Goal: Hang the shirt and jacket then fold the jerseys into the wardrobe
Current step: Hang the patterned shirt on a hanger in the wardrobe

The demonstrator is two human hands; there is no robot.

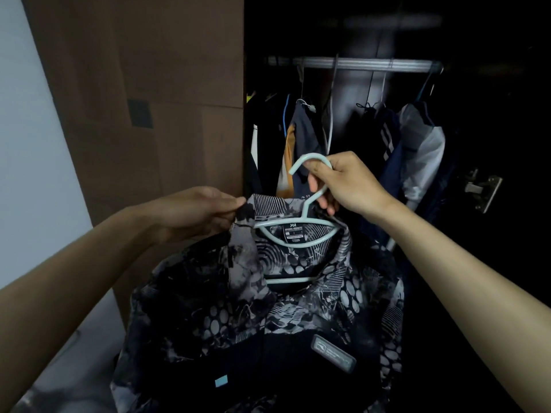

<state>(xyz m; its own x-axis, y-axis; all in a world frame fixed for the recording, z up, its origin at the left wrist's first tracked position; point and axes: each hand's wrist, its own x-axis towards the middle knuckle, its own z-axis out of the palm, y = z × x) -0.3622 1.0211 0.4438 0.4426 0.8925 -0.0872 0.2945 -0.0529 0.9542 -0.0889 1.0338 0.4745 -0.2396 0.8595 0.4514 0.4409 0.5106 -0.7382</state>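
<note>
Dim overall, soft light from the left on the pale wall (26, 144), dark open wardrobe interior (492, 263) nearly black, silver metal rail (366, 64) blurred, wide-angle bending at edges

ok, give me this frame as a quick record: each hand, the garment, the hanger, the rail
left hand: pinches the shirt's collar edge
right hand: grips the hanger by its neck, below the hook
shirt: black and grey print, draped on the hanger, label showing
hanger: pale, not yet on the rail
rail: inside the open wardrobe, other clothes hanging from it
</note>
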